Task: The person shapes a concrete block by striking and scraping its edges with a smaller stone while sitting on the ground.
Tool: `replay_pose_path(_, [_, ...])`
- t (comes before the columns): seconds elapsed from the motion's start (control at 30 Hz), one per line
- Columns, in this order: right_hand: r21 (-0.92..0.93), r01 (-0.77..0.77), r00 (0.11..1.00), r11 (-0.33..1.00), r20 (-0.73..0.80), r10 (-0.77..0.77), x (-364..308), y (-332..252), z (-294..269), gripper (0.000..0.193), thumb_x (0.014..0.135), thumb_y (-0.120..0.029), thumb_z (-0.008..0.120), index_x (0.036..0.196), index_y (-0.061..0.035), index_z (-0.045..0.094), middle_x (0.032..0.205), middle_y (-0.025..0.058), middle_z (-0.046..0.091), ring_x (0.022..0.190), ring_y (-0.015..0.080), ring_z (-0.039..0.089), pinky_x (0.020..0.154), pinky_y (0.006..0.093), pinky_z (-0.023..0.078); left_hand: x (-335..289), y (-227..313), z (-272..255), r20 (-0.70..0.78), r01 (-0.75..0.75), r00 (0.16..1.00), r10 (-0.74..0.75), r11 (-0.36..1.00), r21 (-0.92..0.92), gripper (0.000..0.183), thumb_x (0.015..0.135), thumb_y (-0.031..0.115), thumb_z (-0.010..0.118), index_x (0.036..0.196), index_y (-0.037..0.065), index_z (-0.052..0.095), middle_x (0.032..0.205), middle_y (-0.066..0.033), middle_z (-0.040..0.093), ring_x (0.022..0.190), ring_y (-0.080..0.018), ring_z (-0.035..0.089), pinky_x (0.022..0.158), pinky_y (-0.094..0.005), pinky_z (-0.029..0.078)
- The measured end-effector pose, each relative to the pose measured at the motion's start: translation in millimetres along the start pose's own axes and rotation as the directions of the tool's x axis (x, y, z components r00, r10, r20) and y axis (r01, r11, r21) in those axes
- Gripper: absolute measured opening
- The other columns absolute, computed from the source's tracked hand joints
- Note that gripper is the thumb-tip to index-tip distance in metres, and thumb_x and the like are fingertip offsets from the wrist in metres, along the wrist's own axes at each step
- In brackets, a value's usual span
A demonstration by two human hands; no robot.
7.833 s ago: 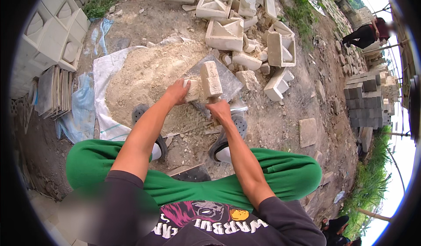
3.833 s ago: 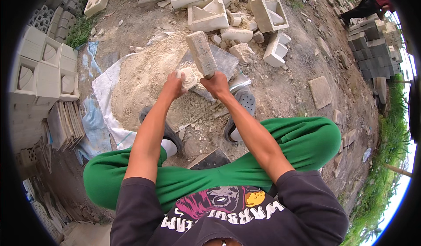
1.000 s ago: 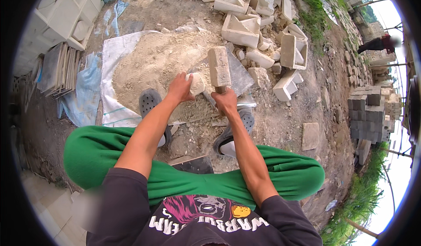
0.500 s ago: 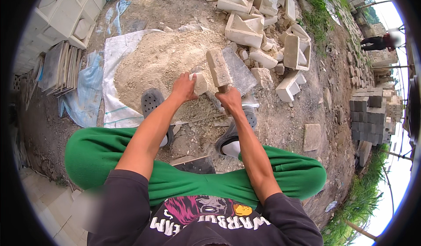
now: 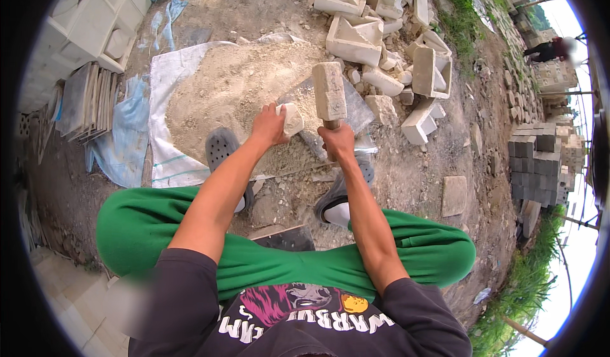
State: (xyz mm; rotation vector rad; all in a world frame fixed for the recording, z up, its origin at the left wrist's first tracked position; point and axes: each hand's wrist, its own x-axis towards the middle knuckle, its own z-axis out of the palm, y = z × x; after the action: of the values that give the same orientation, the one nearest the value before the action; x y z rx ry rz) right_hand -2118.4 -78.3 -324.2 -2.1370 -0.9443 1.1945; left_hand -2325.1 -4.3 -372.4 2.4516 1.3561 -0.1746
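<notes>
My right hand (image 5: pixel 338 142) is closed round the short handle of a mallet (image 5: pixel 330 93), whose blocky head is coated in pale dust. The mallet's head stands just right of a cream-coloured block fragment (image 5: pixel 293 120), apart from it. My left hand (image 5: pixel 269 127) grips that fragment from its left side, fingers over its top edge. Beneath and beside the fragment lies a dark grey slab (image 5: pixel 358 108), dusted with pale crumbs. A heap of crushed pale material (image 5: pixel 235 80) spreads to the left on a white woven sack (image 5: pixel 166 80).
Broken hollow cream blocks (image 5: pixel 354 40) are piled at the far right. Stacked pale blocks (image 5: pixel 82 29) and thin boards (image 5: pixel 89 99) stand at the left, beside blue sheeting (image 5: pixel 127 141). Grey blocks (image 5: pixel 534 163) are stacked at the right. A distant person (image 5: pixel 549 50) stands beyond.
The mallet has shifted right, away from the fragment, and its head is more upright. My right hand has moved slightly right with it. My left hand remains on the fragment.
</notes>
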Motion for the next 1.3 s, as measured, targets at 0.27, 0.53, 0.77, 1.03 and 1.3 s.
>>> replay_pose_path(0.27, [-0.209,-0.104,0.994,0.972,-0.052,0.095,28.3,54.9,-6.5,0.029,0.072,-0.02,0.072,0.073,0.0078,0.068,0.061,0.0147,0.066,0.055,0.021,0.069,0.055,0.0351,0.056,3.5,11.8,-5.1,0.079,0.042,0.996,-0.037,0.998,-0.056,0.104,0.066,0.044,0.088,0.146,-0.002,0.041,0.132,-0.0232,0.048,0.123,-0.0391,0.049,0.097,-0.0463,0.051])
replay_pose_path(0.53, [-0.002,0.057,0.997,0.998,-0.048,-0.057,9.1,13.5,-14.9,0.04,0.07,-0.031,0.072,0.081,0.0074,0.071,0.063,0.0146,0.069,0.061,0.0268,0.071,0.061,0.0377,0.056,0.5,3.3,9.1,-0.014,0.012,1.0,-0.013,0.998,-0.06,0.103,0.07,0.048,0.083,0.148,-0.002,0.037,0.131,-0.0258,0.046,0.121,-0.0408,0.048,0.096,-0.0466,0.051])
replay_pose_path(0.77, [-0.259,-0.054,0.994,0.964,-0.105,0.027,47.4,88.4,2.0,0.039,0.07,-0.031,0.073,0.082,0.0064,0.072,0.066,0.0177,0.07,0.063,0.0292,0.073,0.064,0.0395,0.057,12.4,14.7,7.7,0.027,0.008,1.0,-0.006,0.997,-0.075,0.104,0.071,0.049,0.082,0.149,-0.002,0.035,0.131,-0.0281,0.046,0.118,-0.0438,0.051,0.097,-0.048,0.05])
replay_pose_path(1.03, [0.044,0.073,0.994,0.996,-0.081,-0.069,4.2,42.8,3.0,0.039,0.068,-0.023,0.066,0.091,0.0089,0.072,0.089,0.0283,0.071,0.091,0.0389,0.072,0.082,0.0425,0.056,4.6,17.1,2.2,0.047,0.055,0.998,-0.053,0.997,-0.045,0.11,0.069,0.05,0.085,0.15,-0.003,0.033,0.136,-0.0262,0.044,0.122,-0.0423,0.05,0.098,-0.0461,0.051])
replay_pose_path(1.3, [-0.161,-0.191,0.976,0.968,0.071,0.205,6.9,52.9,-4.8,0.042,0.069,-0.027,0.066,0.09,0.0091,0.071,0.094,0.0285,0.071,0.094,0.0407,0.071,0.082,0.0434,0.056,4.1,26.8,12.9,-0.023,0.107,0.994,-0.108,0.993,-0.057,0.114,0.067,0.051,0.086,0.152,-0.002,0.031,0.137,-0.0249,0.043,0.125,-0.0414,0.046,0.098,-0.0449,0.05])
